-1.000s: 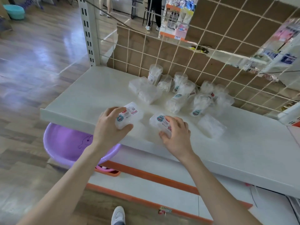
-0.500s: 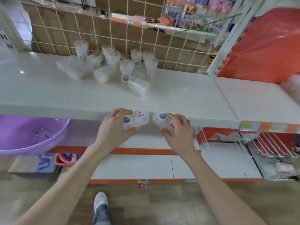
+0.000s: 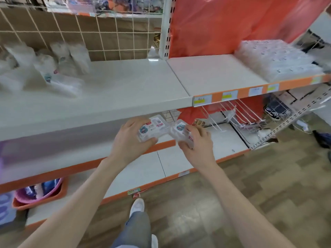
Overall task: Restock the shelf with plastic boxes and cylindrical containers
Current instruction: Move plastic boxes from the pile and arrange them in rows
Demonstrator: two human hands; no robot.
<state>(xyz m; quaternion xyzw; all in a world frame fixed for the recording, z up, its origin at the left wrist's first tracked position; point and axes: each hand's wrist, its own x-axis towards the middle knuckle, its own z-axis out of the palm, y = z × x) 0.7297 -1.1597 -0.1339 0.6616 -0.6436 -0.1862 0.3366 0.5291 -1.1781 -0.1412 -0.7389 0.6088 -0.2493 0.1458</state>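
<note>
My left hand (image 3: pixel 130 140) grips a clear plastic box (image 3: pixel 153 128) with a red and blue label. My right hand (image 3: pixel 198 142) grips a second clear labelled box (image 3: pixel 180 132). Both boxes are held side by side in the air, in front of and just below the edge of the white shelf (image 3: pixel 125 86). Several clear cylindrical containers (image 3: pixel 59 65) stand and lie blurred at the shelf's back left, against the wire grid. A block of stacked clear boxes (image 3: pixel 275 61) sits on the adjoining shelf section at the right.
An orange backing sheet (image 3: pixel 232 24) hangs behind the right section. Orange price rail with labels (image 3: pixel 254 92) lines its edge. White wire hooks (image 3: pixel 232 113) jut out below. A purple basin in an orange crate (image 3: pixel 39 192) sits at lower left. My shoe (image 3: pixel 137 206) is on the wooden floor.
The view has swung right along the shelving. Both hands have carried their boxes off the shelf top and rightward, and now hold them below the shelf edge near the right section.
</note>
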